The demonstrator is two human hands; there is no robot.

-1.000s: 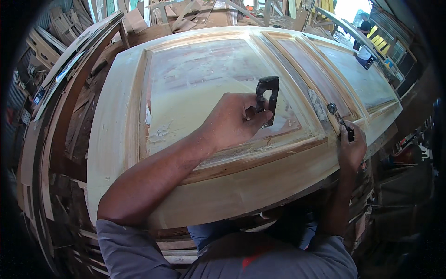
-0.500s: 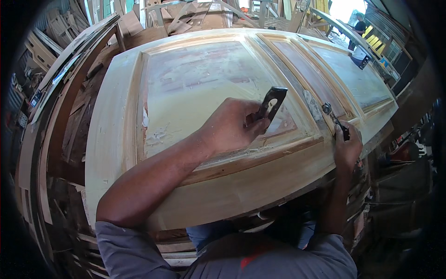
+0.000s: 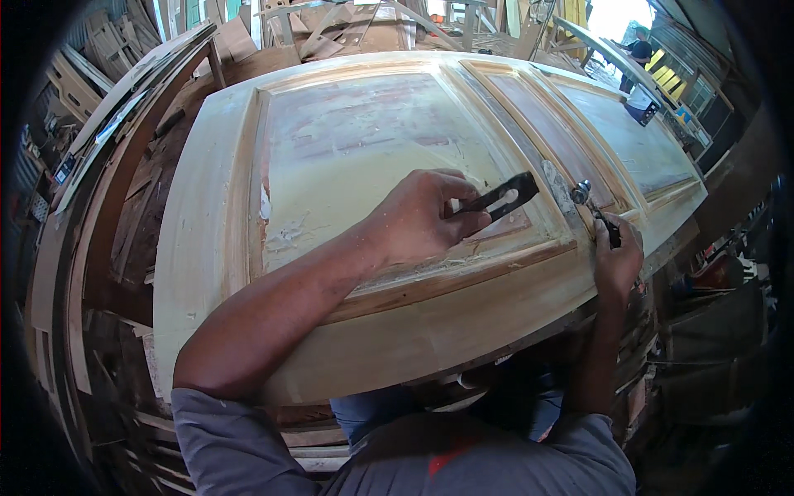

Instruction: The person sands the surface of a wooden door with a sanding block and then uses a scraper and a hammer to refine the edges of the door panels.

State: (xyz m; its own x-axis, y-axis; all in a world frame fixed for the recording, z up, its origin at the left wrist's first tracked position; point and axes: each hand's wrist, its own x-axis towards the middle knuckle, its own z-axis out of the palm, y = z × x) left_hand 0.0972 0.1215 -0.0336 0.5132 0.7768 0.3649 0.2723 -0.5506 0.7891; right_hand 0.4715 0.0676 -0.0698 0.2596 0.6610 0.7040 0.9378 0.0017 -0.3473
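My left hand (image 3: 418,217) pinches a dark, flat plane iron (image 3: 523,189) with a long slot, held over the large panel of a wooden door (image 3: 442,357). The iron's free end points right, toward the door's middle. My right hand (image 3: 620,263) is closed around a small dark tool with a shiny round metal knob (image 3: 581,192), over the door's near right edge. Its exact kind I cannot make out, as the fingers cover part of it. Pale filler and white smears lie across the door panel.
Long boards (image 3: 124,157) are stacked along the left side. Timber frames and offcuts (image 3: 356,37) fill the back. A white container (image 3: 641,109) stands at the door's far right, and another person (image 3: 638,56) is beyond it. Dark clutter (image 3: 715,277) lies on the right.
My left hand has turned the plane iron from steeply upright to a flatter slant, its free end swinging right and down. My right hand has barely shifted, with the knobbed tool tilted slightly.
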